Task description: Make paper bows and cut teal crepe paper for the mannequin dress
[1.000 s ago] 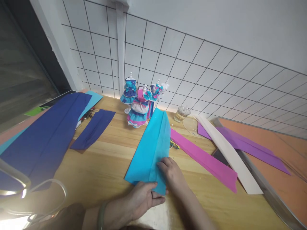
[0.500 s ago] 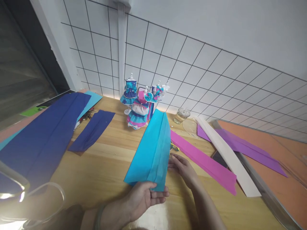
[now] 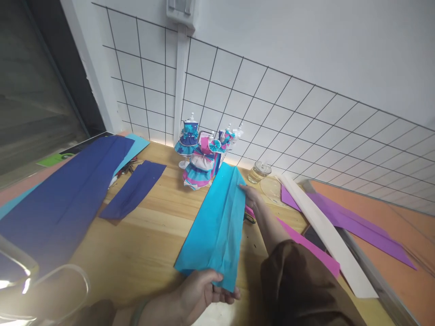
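Observation:
A long folded strip of turquoise crepe paper [image 3: 217,217] lies lengthwise on the wooden table [image 3: 149,244]. My left hand [image 3: 200,292] grips its near end, thumb on top and fingers underneath. My right hand [image 3: 250,194] reaches along the strip's right edge and rests near its far end, fingers pressed against the paper's edge. A brown sleeve [image 3: 299,285] covers my right forearm.
Several small dressed doll figures [image 3: 200,158] stand behind the strip. A small glass jar [image 3: 257,172] stands to their right. Dark blue paper sheets [image 3: 68,194] lie at the left. Pink [image 3: 309,246], white [image 3: 326,235] and purple [image 3: 356,217] strips lie right.
My right hand slid from the near end of the turquoise strip along its right edge to the far end. My left hand kept its hold on the near end.

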